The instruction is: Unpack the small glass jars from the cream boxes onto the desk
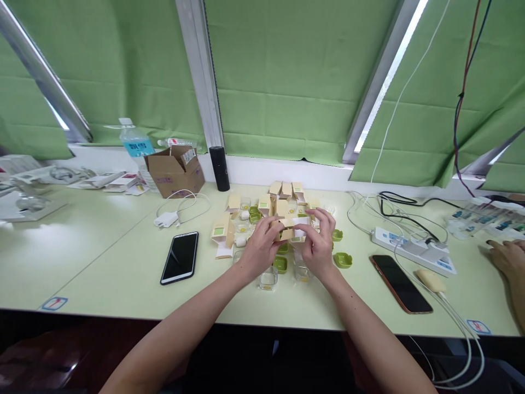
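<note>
Raised over the table, a small cream cardboard box (286, 233) is gripped by my left hand (260, 246), fingers closed on its left side. My right hand (316, 246) pinches the box's open flap on the right, its other fingers lifted. Around and below both hands lie several similar cream boxes, one at the left (223, 230) with its flap out. Green plastic cups (280, 265) and another green cup (343, 260) sit nearby. Clear square containers, such as one in front (268, 279), stand close to my wrists. Parts of the pile are hidden behind my hands.
A phone (179, 258) lies to the left, another phone (400, 283) to the right. Beyond it is a power strip (414, 250) with cables. A brown carton (175, 172), a water bottle (137, 145) and a black cylinder (219, 168) stand behind. Another person's hand (506, 257) rests far right.
</note>
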A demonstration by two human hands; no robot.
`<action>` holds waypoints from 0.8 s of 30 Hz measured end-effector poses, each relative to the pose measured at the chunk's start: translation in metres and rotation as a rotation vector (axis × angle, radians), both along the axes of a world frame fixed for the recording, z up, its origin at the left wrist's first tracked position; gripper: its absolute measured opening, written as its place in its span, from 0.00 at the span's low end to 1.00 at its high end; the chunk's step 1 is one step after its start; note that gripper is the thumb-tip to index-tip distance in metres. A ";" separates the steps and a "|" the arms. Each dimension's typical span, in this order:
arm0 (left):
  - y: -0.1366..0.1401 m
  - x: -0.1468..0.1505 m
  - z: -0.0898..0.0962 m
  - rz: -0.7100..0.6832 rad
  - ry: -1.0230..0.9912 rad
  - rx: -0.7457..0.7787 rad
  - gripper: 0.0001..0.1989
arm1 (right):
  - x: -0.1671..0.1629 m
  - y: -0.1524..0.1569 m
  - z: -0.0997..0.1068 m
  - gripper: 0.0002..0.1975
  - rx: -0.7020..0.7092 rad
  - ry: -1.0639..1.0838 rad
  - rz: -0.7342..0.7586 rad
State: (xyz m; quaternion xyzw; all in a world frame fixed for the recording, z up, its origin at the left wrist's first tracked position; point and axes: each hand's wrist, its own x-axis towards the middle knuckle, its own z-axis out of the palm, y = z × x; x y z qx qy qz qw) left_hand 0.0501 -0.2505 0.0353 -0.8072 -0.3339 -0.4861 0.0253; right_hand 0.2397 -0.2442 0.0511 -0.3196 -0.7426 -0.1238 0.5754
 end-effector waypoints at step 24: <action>0.006 0.003 -0.009 0.218 0.234 0.317 0.33 | -0.016 -0.007 0.000 0.05 -0.427 0.146 0.019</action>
